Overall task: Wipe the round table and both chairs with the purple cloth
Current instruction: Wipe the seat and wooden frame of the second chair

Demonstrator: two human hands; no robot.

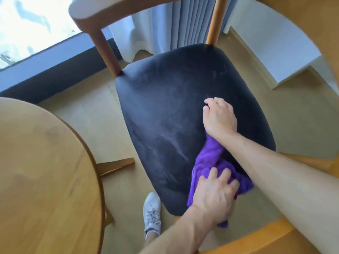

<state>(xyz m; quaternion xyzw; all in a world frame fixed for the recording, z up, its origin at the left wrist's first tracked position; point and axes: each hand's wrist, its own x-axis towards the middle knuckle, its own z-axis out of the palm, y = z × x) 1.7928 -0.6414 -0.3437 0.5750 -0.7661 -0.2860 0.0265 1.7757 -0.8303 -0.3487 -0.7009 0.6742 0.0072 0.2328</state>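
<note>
The purple cloth (209, 162) lies on the dark seat (174, 107) of a wooden chair (102, 43), down at the near right part of the seat; it is bunched up and long, and its long way runs from near the bottom of the seat up and a little to the right, toward the far hand; its low end hangs just past the near edge of the seat; the left hand (214, 195) rests on the low part of the cloth with fingers spread and bent a little, pressing it down on the seat; the right hand (219, 116) sits on the seat at the top end of the cloth, with its fingers curled under; the cloth goes in under that wrist, but I cannot tell if the fingers are holding it; the right arm reaches in across the near right corner; the seat has pale dusty streaks on it; the chair's two back posts stand up at the far side; the round worktop (42, 171) is just to the left of the chair, made of light wood; a grey shoe (152, 213) stands on the wooden floor (88, 114) between the worktop and the chair; white curtains (165, 24) hang behind the chair, beside a bright window (31, 22).
</note>
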